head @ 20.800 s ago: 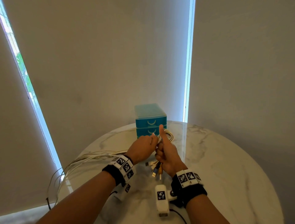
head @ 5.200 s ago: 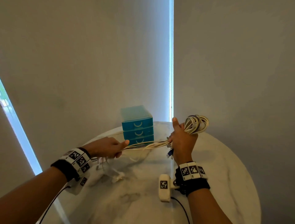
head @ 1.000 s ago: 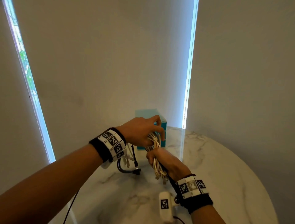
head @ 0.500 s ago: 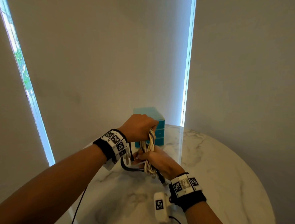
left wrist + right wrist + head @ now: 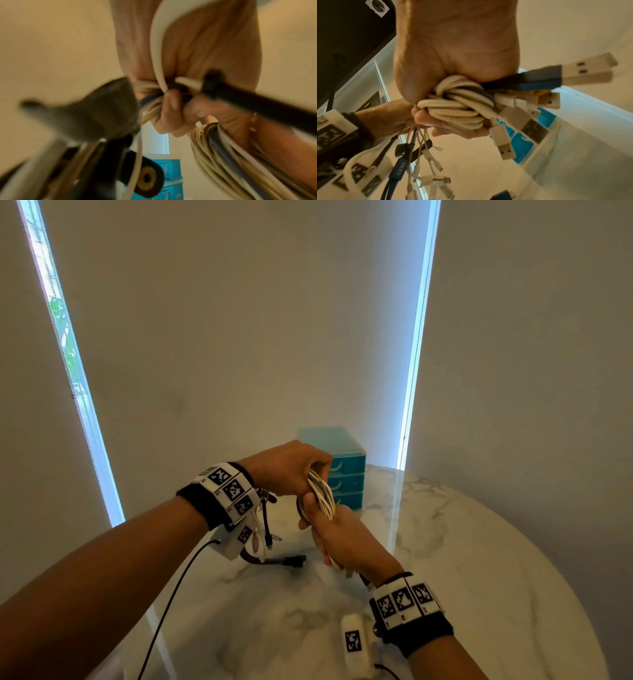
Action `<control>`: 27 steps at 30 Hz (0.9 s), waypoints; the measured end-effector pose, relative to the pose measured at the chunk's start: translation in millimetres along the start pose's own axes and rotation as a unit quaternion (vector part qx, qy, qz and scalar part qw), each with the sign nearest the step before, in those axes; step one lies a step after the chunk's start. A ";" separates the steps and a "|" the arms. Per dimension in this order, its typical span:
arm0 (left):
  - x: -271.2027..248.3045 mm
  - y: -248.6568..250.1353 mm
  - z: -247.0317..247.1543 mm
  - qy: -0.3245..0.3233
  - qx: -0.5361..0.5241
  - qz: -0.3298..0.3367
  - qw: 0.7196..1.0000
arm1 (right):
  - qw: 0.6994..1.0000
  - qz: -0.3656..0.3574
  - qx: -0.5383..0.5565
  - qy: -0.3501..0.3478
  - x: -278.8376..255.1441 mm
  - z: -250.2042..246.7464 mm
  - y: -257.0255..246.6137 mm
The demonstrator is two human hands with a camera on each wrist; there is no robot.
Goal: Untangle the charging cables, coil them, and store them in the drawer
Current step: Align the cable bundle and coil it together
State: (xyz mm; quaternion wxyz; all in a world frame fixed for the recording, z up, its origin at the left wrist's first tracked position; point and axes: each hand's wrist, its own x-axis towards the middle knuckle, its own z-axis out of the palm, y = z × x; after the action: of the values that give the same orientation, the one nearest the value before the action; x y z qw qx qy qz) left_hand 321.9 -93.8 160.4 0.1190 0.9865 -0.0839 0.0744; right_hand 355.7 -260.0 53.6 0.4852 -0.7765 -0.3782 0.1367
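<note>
A coiled bundle of white charging cables hangs upright above the marble table. My left hand grips its top and my right hand grips its lower part. In the right wrist view the coil sits in my fist with several USB plugs sticking out. Loose cable ends with small plugs dangle under my left wrist. The teal drawer unit stands right behind the hands, all three drawers closed. The left wrist view is blurred; cable strands run down from the fingers.
A black plug and cable end lies on the table below the left wrist. The round table edge curves at the right, close to a grey wall. Bright window strips stand at the left and behind the drawers.
Both hands with the bundle have shifted a little to the right, in front of the drawers. The left hand's grip on the coil's top has tightened.
</note>
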 end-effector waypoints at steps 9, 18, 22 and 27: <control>-7.0 -7.1 7.1 -0.141 -0.180 -0.039 0.973 | 0.999 0.017 0.026 -0.023 -6.5 -11.8 1.0; -31.5 -23.6 8.5 -0.109 -0.353 -0.009 0.929 | 0.994 0.044 0.093 0.020 -6.7 -19.2 15.5; -20.7 -11.1 35.2 0.080 -0.401 -0.038 0.912 | 0.975 0.073 0.172 0.119 -0.9 -12.4 15.1; 2.9 5.9 74.3 0.086 -0.451 -0.121 0.880 | 0.957 0.085 0.187 0.205 2.4 -19.0 20.6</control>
State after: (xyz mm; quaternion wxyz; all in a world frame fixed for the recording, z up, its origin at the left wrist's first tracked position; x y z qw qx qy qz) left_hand 333.1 -118.2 90.9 0.5661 0.8183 0.0223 0.0975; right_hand 377.7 -275.6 45.7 0.6752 -0.7127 -0.1707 0.0836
